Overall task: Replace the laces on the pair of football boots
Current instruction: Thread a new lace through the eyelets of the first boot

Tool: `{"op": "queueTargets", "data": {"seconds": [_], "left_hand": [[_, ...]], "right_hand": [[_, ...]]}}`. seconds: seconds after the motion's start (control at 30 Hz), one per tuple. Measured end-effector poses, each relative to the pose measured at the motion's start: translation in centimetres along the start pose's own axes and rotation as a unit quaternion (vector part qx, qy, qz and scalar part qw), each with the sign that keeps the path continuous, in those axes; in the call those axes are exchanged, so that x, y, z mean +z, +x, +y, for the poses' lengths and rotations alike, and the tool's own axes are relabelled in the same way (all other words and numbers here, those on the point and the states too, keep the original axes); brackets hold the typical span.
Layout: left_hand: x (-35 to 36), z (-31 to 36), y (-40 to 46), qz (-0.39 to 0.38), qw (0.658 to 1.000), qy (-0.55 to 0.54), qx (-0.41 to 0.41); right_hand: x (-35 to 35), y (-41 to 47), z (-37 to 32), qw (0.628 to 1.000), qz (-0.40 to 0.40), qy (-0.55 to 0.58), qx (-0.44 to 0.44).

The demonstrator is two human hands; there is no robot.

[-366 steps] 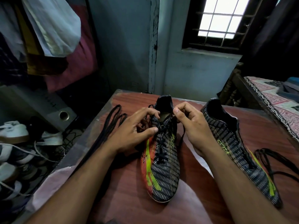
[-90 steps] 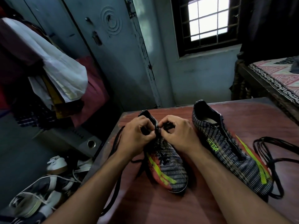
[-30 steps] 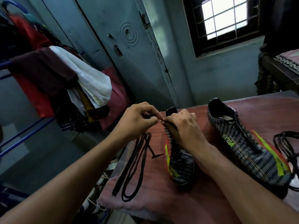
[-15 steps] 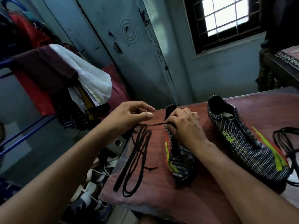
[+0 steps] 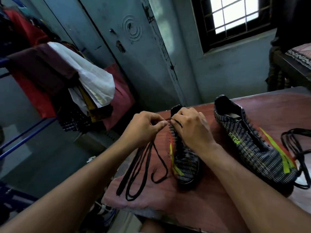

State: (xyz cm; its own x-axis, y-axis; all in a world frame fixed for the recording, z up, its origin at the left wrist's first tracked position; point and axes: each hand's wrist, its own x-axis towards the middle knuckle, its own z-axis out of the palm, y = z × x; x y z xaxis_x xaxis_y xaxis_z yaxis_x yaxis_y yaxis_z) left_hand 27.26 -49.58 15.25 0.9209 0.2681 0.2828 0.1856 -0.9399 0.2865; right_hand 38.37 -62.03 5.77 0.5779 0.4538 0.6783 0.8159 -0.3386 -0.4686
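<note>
Hands: left hand (image 5: 143, 127) pinches lace (image 5: 165, 119); right hand (image 5: 191, 128) grips boot (image 5: 185, 162).

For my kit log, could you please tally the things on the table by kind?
Football boots: 2, the boot under the hands and the second boot.
Loose black lace bundles: 2, the left bundle and the right bundle.
Total: 4.
</note>
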Motion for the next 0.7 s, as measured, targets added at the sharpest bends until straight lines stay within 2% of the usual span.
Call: {"op": "queueTargets", "data": {"seconds": [0.07, 0.13, 0.23, 0.37, 0.53, 0.6, 0.7], "left_hand": [[-1.0, -0.4, -0.6, 0.033, 0.983, 0.159, 0.091], [-2.0, -1.3, -1.1, 0.064, 0.931, 0.302, 0.196], [-3.9, -2.8, -1.4, 0.048, 0.906, 0.349, 0.233], [-6.0, -5.1, -0.9, 0.089, 0.890, 0.397, 0.207], [-6.1, -7.1, 0.2, 0.122, 0.901, 0.398, 0.127], [-6.2, -7.6, 0.7, 0.146, 0.912, 0.372, 0.095], [-6.3, -8.2, 1.7, 0.166, 0.953, 0.251, 0.038]], "right_hand": [[-0.2, 0.2, 0.3, 1.000, 0.016, 0.003, 0.027], [-0.4, 0.4, 0.6, 0.998, 0.021, 0.003, 0.057], [-0.3, 0.3, 0.4, 0.997, 0.014, 0.012, 0.071], [-0.2, 0.1, 0.0, 0.997, 0.012, 0.016, 0.074], [0.1, 0.1, 0.1, 0.994, 0.007, 0.035, 0.105], [0.1, 0.3, 0.5, 0.988, 0.013, 0.060, 0.139], [-0.1, 0.4, 0.8, 0.982, 0.024, 0.065, 0.173]]}}
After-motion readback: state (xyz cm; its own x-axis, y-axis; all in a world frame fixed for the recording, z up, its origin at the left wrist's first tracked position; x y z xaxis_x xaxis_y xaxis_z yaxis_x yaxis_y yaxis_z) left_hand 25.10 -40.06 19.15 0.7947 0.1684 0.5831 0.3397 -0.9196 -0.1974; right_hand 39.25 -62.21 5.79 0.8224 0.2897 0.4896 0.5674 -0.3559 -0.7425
